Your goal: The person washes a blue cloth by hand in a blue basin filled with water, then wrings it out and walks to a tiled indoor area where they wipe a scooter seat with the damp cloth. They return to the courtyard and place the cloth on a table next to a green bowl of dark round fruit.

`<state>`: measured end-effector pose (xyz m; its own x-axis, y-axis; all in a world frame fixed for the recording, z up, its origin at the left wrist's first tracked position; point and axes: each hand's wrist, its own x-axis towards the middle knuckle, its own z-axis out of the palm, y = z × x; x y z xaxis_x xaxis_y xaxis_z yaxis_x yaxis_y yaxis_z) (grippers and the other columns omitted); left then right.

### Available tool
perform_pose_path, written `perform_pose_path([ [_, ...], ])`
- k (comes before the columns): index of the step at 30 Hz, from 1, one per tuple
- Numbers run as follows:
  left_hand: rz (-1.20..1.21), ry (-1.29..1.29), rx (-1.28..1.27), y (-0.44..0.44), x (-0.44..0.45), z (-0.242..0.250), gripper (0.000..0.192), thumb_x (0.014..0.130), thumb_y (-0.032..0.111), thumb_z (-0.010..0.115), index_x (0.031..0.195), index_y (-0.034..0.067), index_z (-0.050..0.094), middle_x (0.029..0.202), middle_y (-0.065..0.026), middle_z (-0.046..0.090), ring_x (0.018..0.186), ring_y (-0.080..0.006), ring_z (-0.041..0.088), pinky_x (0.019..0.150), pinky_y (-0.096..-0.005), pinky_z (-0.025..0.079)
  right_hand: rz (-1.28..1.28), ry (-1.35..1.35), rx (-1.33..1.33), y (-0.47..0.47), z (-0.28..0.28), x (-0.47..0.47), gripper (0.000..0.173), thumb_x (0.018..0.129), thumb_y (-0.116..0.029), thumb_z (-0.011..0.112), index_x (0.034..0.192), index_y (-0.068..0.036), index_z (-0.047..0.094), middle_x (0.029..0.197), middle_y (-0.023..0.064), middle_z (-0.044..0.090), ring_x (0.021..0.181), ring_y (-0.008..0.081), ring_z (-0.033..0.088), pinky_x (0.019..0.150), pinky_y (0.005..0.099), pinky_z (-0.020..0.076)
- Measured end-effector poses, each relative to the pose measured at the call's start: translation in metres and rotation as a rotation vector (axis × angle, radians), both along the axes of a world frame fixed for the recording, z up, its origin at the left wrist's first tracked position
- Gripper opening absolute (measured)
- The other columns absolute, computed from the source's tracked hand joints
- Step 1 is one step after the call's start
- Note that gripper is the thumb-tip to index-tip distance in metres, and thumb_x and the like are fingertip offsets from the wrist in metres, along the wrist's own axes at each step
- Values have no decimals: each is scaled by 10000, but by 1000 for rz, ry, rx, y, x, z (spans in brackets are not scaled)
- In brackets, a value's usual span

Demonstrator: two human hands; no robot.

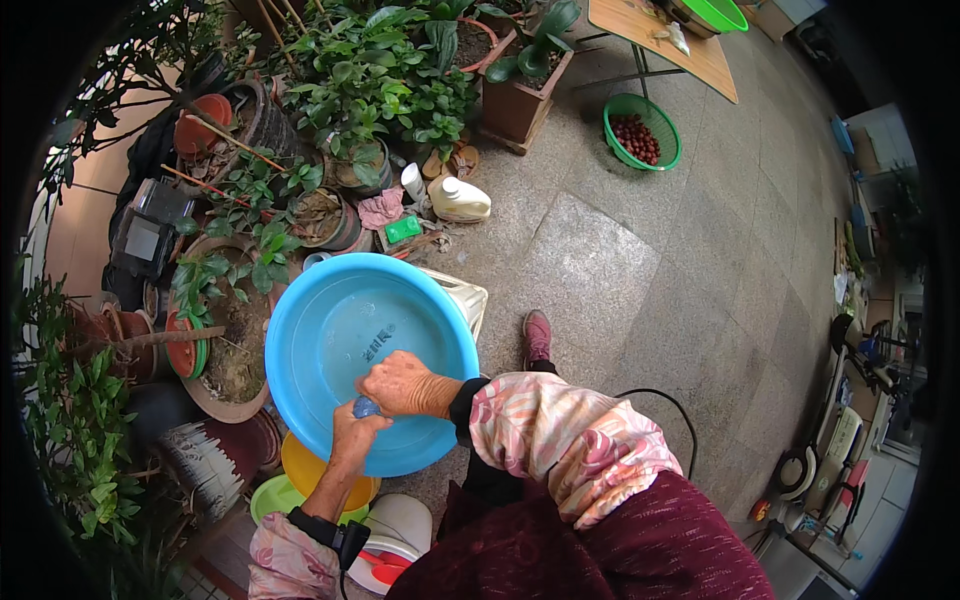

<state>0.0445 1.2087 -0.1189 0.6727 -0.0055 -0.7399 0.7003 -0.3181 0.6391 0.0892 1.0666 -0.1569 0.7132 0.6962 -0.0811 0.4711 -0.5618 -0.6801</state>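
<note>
My left hand (354, 433) and my right hand (403, 382) meet above a large light-blue plastic basin (279, 330). Both are closed on a bunched blue-grey cloth (365, 407), of which only a small part shows between the fists. Clear water seems to lie in the basin, with small bubbles on its surface. Dark writing is printed on the basin's bottom. Under its far right side shows a white plastic stool (469, 298). Yellow (304, 463) and light-green (268, 499) basins sit below on the left, next to a white bucket (401, 517) with a red item inside.
Potted plants (375, 82) crowd the left and far side. A cream jug (461, 201), a green soap box (403, 229) and a pink cloth (381, 208) lie beyond the basin. Farther off are a green basket of red fruit (660, 161) and a folding table (705, 64). A black cable (686, 420) loops on the right.
</note>
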Motion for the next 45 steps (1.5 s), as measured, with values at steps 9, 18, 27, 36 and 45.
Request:
perform_pose_path([
  [9,1,149,31,16,-13,17,185,622,17,664,710,66,509,565,45,460,461,-60,428,409,-218,309,64,-107,51,25,-11,-17,155,714,-190,571,811,-79,616,701,116,641,660,263,643,555,370,493],
  [18,-200,43,-11,-32,-8,26,642,536,-31,713,1115,69,455,841,-67,553,543,-101,498,436,-222,373,20,270,195,-53,8,-48,462,680,-219,663,1089,-96,486,807,184,620,733,347,618,604,444,487],
  [27,-1196,-1011,316,-184,15,68,737,622,-42,588,1311,65,348,1309,-177,376,1116,-319,441,919,-433,385,-704,1450,1052,-220,30,-76,237,761,-150,592,980,-143,500,545,-27,419,374,51,363,302,187,247],
  [36,-1461,-1467,417,-219,16,79,341,698,85,574,1022,14,496,1057,-144,500,979,-302,509,840,-440,431,-97,1783,1201,-234,55,-86,113,707,-97,572,751,-53,478,566,-4,432,375,58,362,283,178,243],
  [45,-1589,-1397,588,-147,34,99,281,644,77,605,916,27,556,730,-68,465,648,-224,498,556,-331,419,16,1808,966,-161,70,-59,182,762,-181,629,830,-58,513,557,-33,403,348,31,317,282,174,228],
])
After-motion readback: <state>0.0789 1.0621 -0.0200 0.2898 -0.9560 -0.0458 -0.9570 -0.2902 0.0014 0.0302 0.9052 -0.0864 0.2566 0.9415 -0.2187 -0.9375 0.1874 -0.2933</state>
